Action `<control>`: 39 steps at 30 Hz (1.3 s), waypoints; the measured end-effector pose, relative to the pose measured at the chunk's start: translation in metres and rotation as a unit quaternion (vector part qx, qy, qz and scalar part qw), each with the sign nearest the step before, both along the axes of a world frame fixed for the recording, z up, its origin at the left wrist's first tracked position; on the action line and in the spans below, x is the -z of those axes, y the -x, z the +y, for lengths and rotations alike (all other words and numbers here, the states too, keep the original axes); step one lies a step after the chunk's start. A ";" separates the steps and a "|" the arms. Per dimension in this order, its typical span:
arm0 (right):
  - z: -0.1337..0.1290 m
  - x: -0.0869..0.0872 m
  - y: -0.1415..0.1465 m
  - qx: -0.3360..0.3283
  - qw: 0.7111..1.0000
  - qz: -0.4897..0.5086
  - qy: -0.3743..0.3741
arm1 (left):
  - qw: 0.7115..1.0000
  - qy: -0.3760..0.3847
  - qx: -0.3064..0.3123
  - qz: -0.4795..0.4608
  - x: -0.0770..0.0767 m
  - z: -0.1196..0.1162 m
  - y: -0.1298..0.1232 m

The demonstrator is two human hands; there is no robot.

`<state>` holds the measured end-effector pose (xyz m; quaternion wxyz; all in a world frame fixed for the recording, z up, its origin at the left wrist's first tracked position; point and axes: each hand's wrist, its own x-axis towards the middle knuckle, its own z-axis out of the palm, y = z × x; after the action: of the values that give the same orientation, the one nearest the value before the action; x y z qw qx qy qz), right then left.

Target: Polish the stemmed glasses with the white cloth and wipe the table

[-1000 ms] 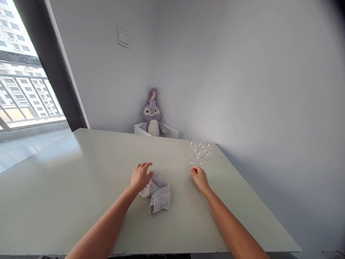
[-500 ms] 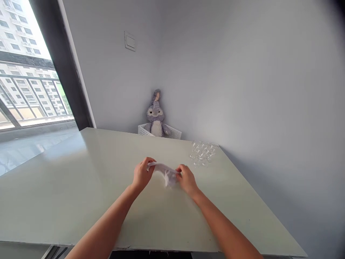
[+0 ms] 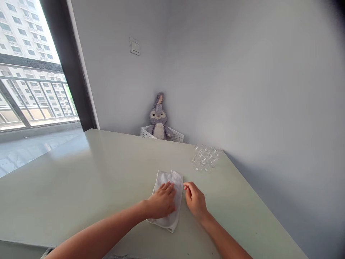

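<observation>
A white cloth (image 3: 176,180) lies spread on the pale table, roughly rectangular, with its near corner slightly uneven. My left hand (image 3: 163,201) rests flat on top of it, fingers stretched out and a little blurred, covering the cloth's middle. Just beyond the cloth's right edge is my right hand (image 3: 195,199), its fingers curled in and nothing visible in them. Farther back on the right, several clear drinking glasses (image 3: 206,156) stand in a tight cluster, apart from both hands.
The pale table (image 3: 107,172) reaches toward a window on the left and a grey wall on the right. Behind its far edge, a purple plush rabbit (image 3: 159,122) sits in a white perforated basket (image 3: 176,136). A light switch (image 3: 134,46) is on the wall.
The cloth, earlier held up bunched between both hands, now lies spread on the table. My left hand has let go and moved onto it; my right hand has come off its edge.
</observation>
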<state>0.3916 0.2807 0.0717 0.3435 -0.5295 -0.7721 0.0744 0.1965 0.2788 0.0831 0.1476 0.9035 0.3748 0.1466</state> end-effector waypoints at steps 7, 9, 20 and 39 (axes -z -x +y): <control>-0.025 0.017 0.016 -0.103 0.989 0.109 -0.004 | 0.997 -0.002 0.022 0.068 0.033 0.060 -0.031; -0.024 0.021 0.016 -0.102 0.988 0.116 -0.011 | 0.997 0.007 0.006 0.081 0.033 0.088 -0.034; -0.020 0.023 0.014 -0.087 0.990 0.104 0.029 | 0.968 0.036 -0.220 0.118 0.029 0.217 0.047; -0.021 0.031 0.011 -0.098 0.990 0.096 0.037 | 0.816 0.059 -0.559 0.134 0.012 0.153 0.338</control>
<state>0.3801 0.2600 0.0402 0.3869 -0.4545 -0.7802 0.1869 -0.1416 0.4318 0.0711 0.0412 0.5386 0.8395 0.0586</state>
